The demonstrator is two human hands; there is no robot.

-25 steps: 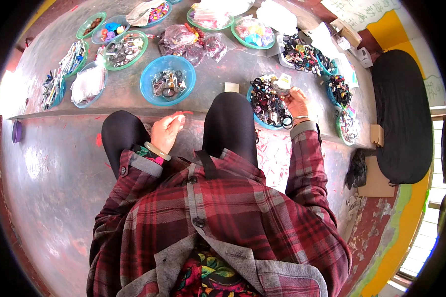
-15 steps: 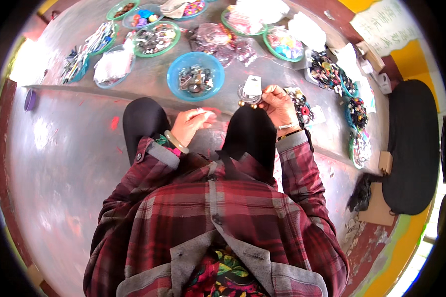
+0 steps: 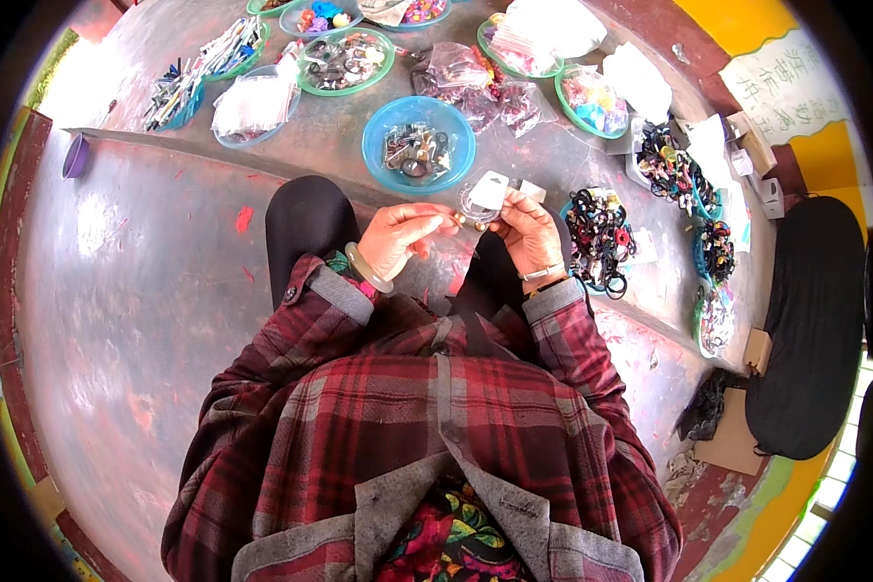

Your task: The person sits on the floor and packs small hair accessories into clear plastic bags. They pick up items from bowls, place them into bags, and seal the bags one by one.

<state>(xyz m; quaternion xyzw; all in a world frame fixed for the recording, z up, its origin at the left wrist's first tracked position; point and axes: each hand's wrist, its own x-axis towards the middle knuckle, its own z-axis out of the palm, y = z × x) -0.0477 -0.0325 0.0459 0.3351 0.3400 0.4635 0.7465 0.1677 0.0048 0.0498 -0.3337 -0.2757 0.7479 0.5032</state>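
Note:
My right hand (image 3: 532, 235) pinches a white card (image 3: 490, 190) with thin greyish elastic hair ties (image 3: 469, 205) looped on it and small gold beads at its lower edge. Thumb and fingertips of my left hand (image 3: 392, 239) are pressed together right beside the beads. Whatever is between those left fingertips is too small to make out. Both hands are above my knees, in front of a blue bowl (image 3: 374, 163) of small metallic and dark pieces. To the right of my right hand, a container heaped with dark hair ties (image 3: 601, 233) stands close by.
Bowls of colourful small goods, including a green-rimmed bowl (image 3: 389, 67), stand along the far ledge. Clear bags with pinkish contents (image 3: 453, 70) lie behind the blue bowl. Far right is a black oval cushion-like object (image 3: 807, 325); a purple cup (image 3: 76, 157) is at far left.
My left hand has moved right and up to the beads, meeting the card. My right hand has lowered slightly and tilted the card. The view has shifted, so the bowls appear further right.

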